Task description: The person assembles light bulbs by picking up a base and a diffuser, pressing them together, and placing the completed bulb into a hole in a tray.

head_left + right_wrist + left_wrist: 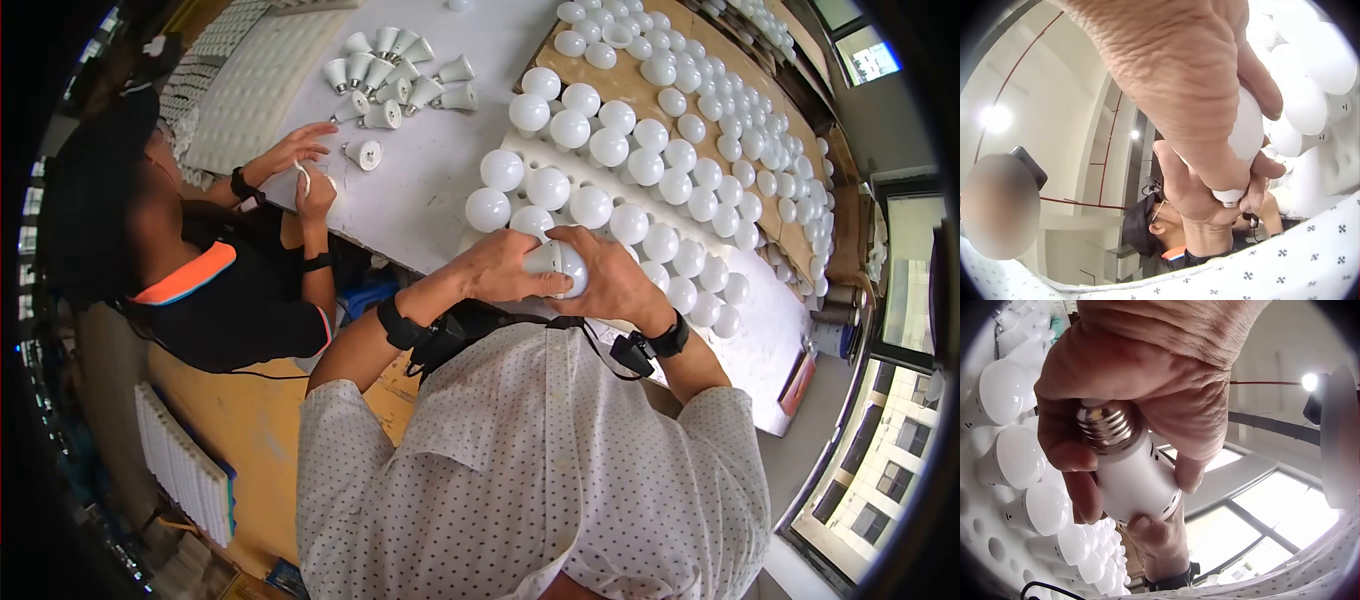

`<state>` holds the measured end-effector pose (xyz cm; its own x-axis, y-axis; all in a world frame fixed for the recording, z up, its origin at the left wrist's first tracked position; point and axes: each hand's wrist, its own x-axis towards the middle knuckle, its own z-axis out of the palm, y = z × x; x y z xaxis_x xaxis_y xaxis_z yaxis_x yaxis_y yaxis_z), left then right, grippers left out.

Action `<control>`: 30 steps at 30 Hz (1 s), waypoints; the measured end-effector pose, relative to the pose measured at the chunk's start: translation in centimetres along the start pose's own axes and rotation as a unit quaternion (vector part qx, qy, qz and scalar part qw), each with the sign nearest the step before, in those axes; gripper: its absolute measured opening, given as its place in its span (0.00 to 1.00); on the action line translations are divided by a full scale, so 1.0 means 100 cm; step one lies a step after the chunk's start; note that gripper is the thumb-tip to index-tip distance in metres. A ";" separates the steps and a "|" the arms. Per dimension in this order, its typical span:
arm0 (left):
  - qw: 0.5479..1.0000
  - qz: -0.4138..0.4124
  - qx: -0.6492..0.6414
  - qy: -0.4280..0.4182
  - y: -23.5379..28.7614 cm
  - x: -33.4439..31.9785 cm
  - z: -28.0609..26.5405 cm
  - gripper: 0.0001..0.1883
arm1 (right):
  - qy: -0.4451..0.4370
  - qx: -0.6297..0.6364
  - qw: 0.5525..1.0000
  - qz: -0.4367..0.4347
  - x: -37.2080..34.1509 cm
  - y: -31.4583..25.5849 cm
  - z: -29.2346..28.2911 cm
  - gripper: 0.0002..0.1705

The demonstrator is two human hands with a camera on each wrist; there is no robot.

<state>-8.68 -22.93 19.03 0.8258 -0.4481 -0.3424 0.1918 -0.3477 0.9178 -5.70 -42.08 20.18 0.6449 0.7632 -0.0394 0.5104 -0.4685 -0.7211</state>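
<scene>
In front of the chest, both hands hold one white light bulb [572, 268]. My left hand [500, 268] grips its base end, and the left wrist view shows the metal screw cap [1107, 427] within the curled fingers and the white housing [1135, 481] below the thumb. Around the round globe end curls my right hand [615, 280]; the right wrist view shows the white globe [1249, 128] between its thumb and fingers. Right beyond the hands, bulbs with round globes [548, 188] stand in rows in a white foam tray [540, 160].
More globes [690, 127] stand on a brown board [640, 85] at the back right. Several bulb bases without globes [378, 75] lie on the white table [300, 70] at left. Another person [220, 290] sits there, working with both hands near a single base [368, 155].
</scene>
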 end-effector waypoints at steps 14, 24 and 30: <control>0.991 0.113 0.031 0.062 -0.019 0.010 0.013 0.31 | 0.120 0.092 0.974 -0.167 0.005 0.015 0.021 0.29; 0.991 -0.004 -0.123 -0.044 -0.042 0.014 -0.004 0.27 | 0.080 0.196 0.975 -0.071 0.024 0.017 0.018 0.28; 0.913 0.003 -0.205 0.352 -0.085 -0.003 -0.075 0.19 | 0.049 0.011 0.989 -0.140 0.049 0.014 0.018 0.30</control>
<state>-6.63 -13.67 12.86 0.9363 0.2414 -0.2550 0.2491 0.0551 0.9669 -2.89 -38.23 17.70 0.5327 0.8145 0.2299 0.6645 -0.2343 -0.7096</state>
